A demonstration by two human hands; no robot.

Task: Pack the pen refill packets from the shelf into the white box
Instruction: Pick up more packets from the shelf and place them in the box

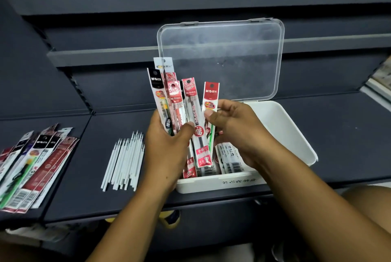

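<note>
Two hands sit above the white box (pixel 296 135). The left hand (pixel 169 147) grips a fan of refill packets (pixel 169 92) upright over the box's left end. The right hand (pixel 234 126) pinches one red-topped packet (pixel 210 97) beside the fan. A packet pile (pixel 31 166) lies on the shelf (pixel 349 130), far left.

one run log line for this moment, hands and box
left hand: grips fan of packets | right hand: pinches red-topped packet | white box: lid open, packets inside | shelf pile: unpacked
</note>
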